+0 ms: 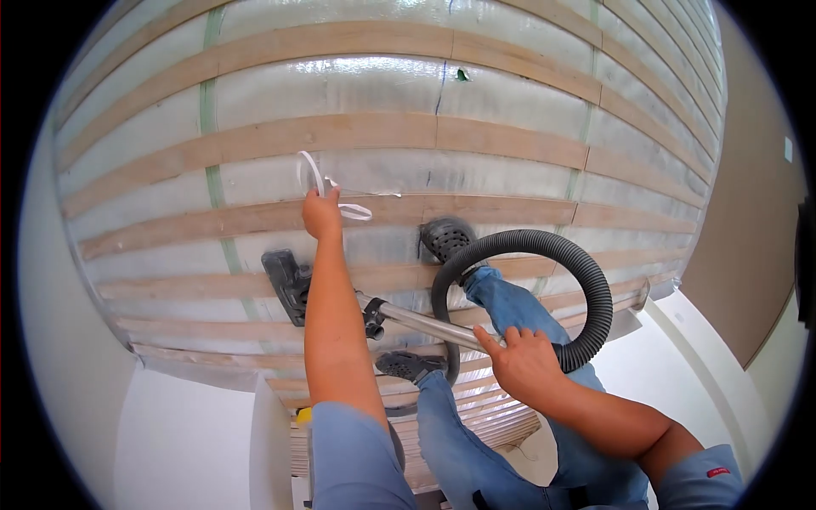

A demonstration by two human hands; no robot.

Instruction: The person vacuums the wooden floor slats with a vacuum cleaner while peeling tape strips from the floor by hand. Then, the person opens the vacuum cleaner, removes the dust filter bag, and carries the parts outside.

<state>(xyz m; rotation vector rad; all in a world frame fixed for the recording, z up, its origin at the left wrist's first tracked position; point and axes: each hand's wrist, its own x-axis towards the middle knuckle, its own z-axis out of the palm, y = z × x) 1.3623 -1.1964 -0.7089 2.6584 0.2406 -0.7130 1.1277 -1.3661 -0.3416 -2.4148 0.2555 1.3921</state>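
My left hand [323, 214] is stretched forward over the slatted floor, its fingers closed on a thin white strip [355, 212] that loops above and to the right of the fingers. My right hand [529, 365] is wrapped round the metal vacuum tube [416, 321] near its joint with the ribbed black hose [595, 285]. The black floor nozzle [287, 285] rests on the floor to the left, partly behind my left forearm. From the right hand the hose arcs up and round over my leg.
Wooden slats [365, 130] run across a silvery sheet with green tape lines. A small green-edged hole [462, 75] shows in the sheet ahead. My dark clogs [446, 238] stand on the slats. Pale walls rise at both sides, with a brown panel [739, 204] at right.
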